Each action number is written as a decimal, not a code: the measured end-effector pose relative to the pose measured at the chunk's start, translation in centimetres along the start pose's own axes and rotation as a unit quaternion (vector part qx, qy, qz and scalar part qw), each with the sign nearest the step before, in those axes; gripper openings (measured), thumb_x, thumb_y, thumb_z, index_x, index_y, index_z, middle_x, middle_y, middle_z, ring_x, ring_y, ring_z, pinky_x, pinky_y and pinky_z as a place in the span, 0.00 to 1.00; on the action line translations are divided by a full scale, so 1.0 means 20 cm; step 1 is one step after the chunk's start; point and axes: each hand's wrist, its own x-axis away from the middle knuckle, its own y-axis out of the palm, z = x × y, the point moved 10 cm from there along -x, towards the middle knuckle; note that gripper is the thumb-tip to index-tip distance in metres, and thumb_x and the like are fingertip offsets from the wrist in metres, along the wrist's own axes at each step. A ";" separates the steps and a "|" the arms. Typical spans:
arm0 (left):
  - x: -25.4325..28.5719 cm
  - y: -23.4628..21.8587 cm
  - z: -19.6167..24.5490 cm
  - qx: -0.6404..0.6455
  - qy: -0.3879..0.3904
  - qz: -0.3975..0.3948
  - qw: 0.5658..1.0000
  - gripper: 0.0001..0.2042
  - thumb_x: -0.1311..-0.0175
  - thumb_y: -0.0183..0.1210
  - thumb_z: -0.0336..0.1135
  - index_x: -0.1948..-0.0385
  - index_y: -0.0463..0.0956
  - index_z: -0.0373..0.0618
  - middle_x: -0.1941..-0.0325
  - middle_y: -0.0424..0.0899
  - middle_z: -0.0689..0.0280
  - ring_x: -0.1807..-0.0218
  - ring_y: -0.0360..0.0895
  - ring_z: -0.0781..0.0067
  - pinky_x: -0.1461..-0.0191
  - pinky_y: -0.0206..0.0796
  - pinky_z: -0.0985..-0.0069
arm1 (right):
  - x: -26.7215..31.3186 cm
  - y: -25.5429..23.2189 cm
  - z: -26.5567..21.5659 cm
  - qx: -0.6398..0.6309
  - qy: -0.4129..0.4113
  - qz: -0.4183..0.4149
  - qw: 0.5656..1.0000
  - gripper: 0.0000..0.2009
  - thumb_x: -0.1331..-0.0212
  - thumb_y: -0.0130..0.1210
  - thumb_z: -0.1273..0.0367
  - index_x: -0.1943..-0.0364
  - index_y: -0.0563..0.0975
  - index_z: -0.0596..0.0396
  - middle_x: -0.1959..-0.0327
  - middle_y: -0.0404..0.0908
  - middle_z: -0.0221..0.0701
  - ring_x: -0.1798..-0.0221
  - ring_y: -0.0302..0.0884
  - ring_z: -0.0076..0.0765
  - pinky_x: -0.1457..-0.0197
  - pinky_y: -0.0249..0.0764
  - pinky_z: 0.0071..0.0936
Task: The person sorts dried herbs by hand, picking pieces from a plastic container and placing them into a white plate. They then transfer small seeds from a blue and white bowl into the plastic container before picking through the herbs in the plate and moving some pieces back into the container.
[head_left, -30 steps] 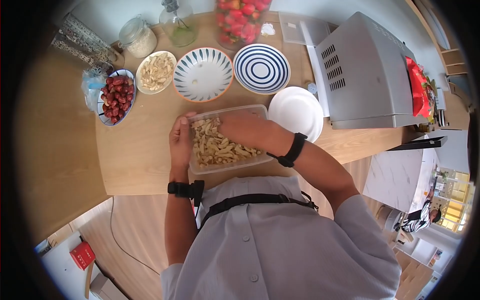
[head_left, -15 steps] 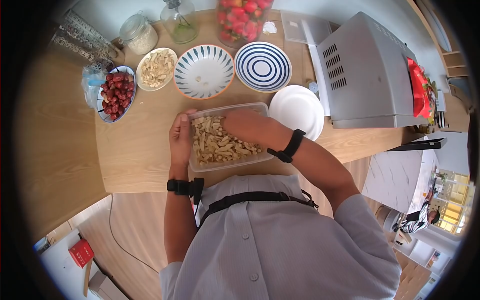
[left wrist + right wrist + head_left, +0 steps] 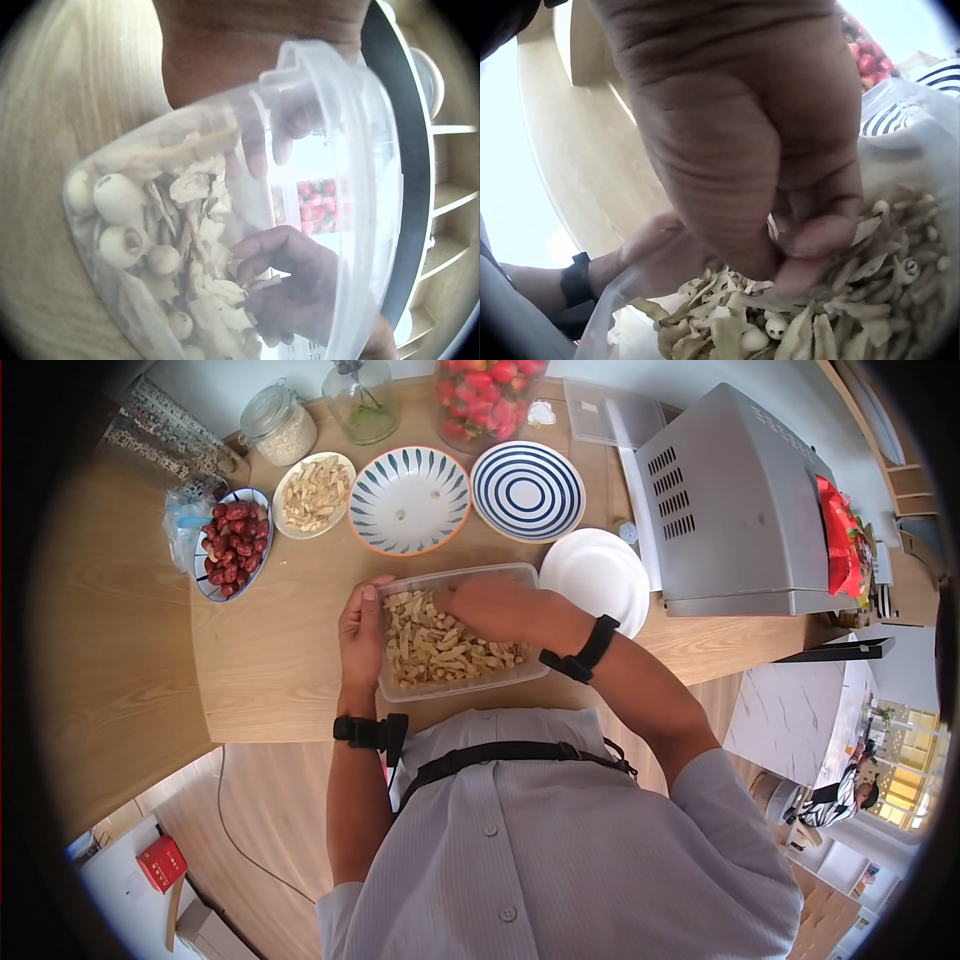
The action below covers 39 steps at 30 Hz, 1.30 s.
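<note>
A clear plastic container [image 3: 470, 685] on the table holds pale dried slices [image 3: 430, 645]. Round whitish lotus seeds [image 3: 120, 196] with holes show among them through its wall. My left hand [image 3: 358, 635] grips its left side, thumb at the rim. My right hand [image 3: 500, 610] reaches over the far right of the rim, fingers bent down into the slices. In the right wrist view its thumb and fingertips [image 3: 804, 277] come close together at the slices; I cannot tell what they hold. Behind stands an orange-rimmed bowl [image 3: 385, 490] with two small pale pieces in it.
Beyond the container stand a small plate [image 3: 345, 525] of pale slices, a bowl [image 3: 212, 593] of red dates, a blue-ringed plate [image 3: 525, 490] and white plates [image 3: 595, 582]. At the back are glass jars [image 3: 275, 425] and strawberries [image 3: 485, 400]. A grey appliance [image 3: 740, 510] stands right.
My right hand stays in the container, its wrist shifting slightly right. The pale pieces in the orange-rimmed bowl show in different spots, now apart from each other. My left hand keeps its grip.
</note>
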 end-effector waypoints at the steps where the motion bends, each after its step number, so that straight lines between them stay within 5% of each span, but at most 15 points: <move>1: 0.00 0.00 0.00 -0.001 -0.002 -0.002 1.000 0.20 0.16 0.48 0.49 0.45 0.81 0.44 0.59 0.82 0.77 0.67 0.65 0.91 0.63 0.60 0.86 | 0.01 -0.02 -0.01 -0.015 -0.008 0.005 1.000 0.16 0.40 0.58 0.76 0.47 0.77 0.56 0.55 0.82 0.45 0.51 0.83 0.57 0.51 0.77 0.51; 5: 0.00 -0.01 -0.02 0.011 -0.025 -0.007 1.000 0.19 0.15 0.46 0.44 0.46 0.81 0.40 0.53 0.86 0.69 0.52 0.78 0.82 0.44 0.70 0.79 | 0.05 -0.07 -0.02 -0.104 -0.020 0.005 0.994 0.18 0.42 0.59 0.77 0.46 0.77 0.52 0.56 0.80 0.42 0.55 0.82 0.53 0.53 0.76 0.45; 16: 0.00 -0.03 -0.05 0.017 -0.025 -0.004 1.000 0.19 0.15 0.47 0.45 0.46 0.81 0.39 0.55 0.85 0.69 0.53 0.76 0.83 0.46 0.70 0.80 | 0.04 -0.23 -0.03 -0.279 -0.031 0.009 0.960 0.11 0.38 0.59 0.75 0.52 0.82 0.54 0.61 0.81 0.37 0.63 0.85 0.38 0.59 0.78 0.34; 20: 0.00 -0.02 -0.04 0.017 -0.022 0.001 1.000 0.19 0.15 0.47 0.45 0.46 0.81 0.39 0.54 0.85 0.69 0.53 0.76 0.82 0.45 0.70 0.79 | 0.05 -0.15 0.00 -0.277 0.047 -0.096 0.955 0.09 0.37 0.59 0.75 0.54 0.81 0.55 0.65 0.82 0.35 0.65 0.86 0.37 0.62 0.78 0.33; 22: 0.00 -0.01 -0.03 0.013 -0.006 0.003 1.000 0.19 0.16 0.48 0.46 0.45 0.80 0.41 0.58 0.83 0.75 0.63 0.68 0.89 0.58 0.62 0.85 | 0.07 -0.08 0.01 -0.298 0.074 -0.106 0.946 0.07 0.37 0.58 0.75 0.57 0.81 0.55 0.68 0.83 0.36 0.67 0.87 0.34 0.63 0.78 0.32; 23: 0.00 -0.01 -0.02 0.011 0.002 0.004 1.000 0.19 0.16 0.48 0.47 0.44 0.80 0.42 0.60 0.82 0.78 0.68 0.64 0.92 0.65 0.58 0.87 | 0.06 -0.09 -0.01 -0.271 0.014 -0.066 0.960 0.08 0.39 0.59 0.75 0.56 0.81 0.54 0.67 0.83 0.36 0.65 0.87 0.36 0.61 0.78 0.34; 25: 0.00 -0.03 -0.03 0.006 -0.013 -0.001 1.000 0.19 0.15 0.47 0.45 0.45 0.80 0.40 0.56 0.84 0.72 0.57 0.73 0.85 0.51 0.66 0.81 | 0.08 -0.14 -0.08 -0.213 -0.105 0.016 0.971 0.11 0.42 0.60 0.77 0.55 0.81 0.53 0.66 0.82 0.36 0.61 0.86 0.40 0.59 0.77 0.37; 26: 0.00 -0.03 -0.04 0.003 -0.020 -0.005 1.000 0.19 0.15 0.46 0.43 0.46 0.80 0.38 0.54 0.85 0.68 0.52 0.77 0.81 0.44 0.71 0.78 | 0.08 -0.13 -0.08 -0.217 -0.090 -0.007 0.972 0.12 0.42 0.60 0.78 0.54 0.81 0.52 0.66 0.82 0.36 0.60 0.85 0.41 0.58 0.77 0.39; 31: 0.00 -0.02 -0.03 0.017 -0.023 -0.006 1.000 0.19 0.15 0.46 0.43 0.45 0.80 0.38 0.53 0.85 0.68 0.52 0.78 0.81 0.44 0.71 0.78 | 0.10 -0.07 -0.02 -0.212 -0.067 -0.046 0.974 0.17 0.41 0.59 0.77 0.47 0.78 0.52 0.65 0.82 0.34 0.58 0.82 0.43 0.57 0.74 0.40; 37: 0.00 -0.02 -0.03 0.016 -0.023 -0.003 1.000 0.19 0.15 0.46 0.44 0.46 0.81 0.39 0.54 0.86 0.68 0.52 0.78 0.81 0.44 0.71 0.78 | 0.10 -0.13 -0.05 -0.171 -0.025 -0.040 0.984 0.13 0.40 0.60 0.77 0.51 0.80 0.53 0.67 0.83 0.34 0.61 0.83 0.42 0.55 0.75 0.39; 39: 0.00 -0.03 -0.03 0.010 -0.020 -0.002 1.000 0.19 0.15 0.46 0.44 0.46 0.81 0.39 0.54 0.86 0.68 0.52 0.78 0.81 0.44 0.71 0.78 | 0.08 -0.26 -0.07 -0.201 -0.033 0.036 0.978 0.10 0.40 0.60 0.77 0.54 0.81 0.54 0.67 0.84 0.34 0.61 0.83 0.41 0.55 0.76 0.36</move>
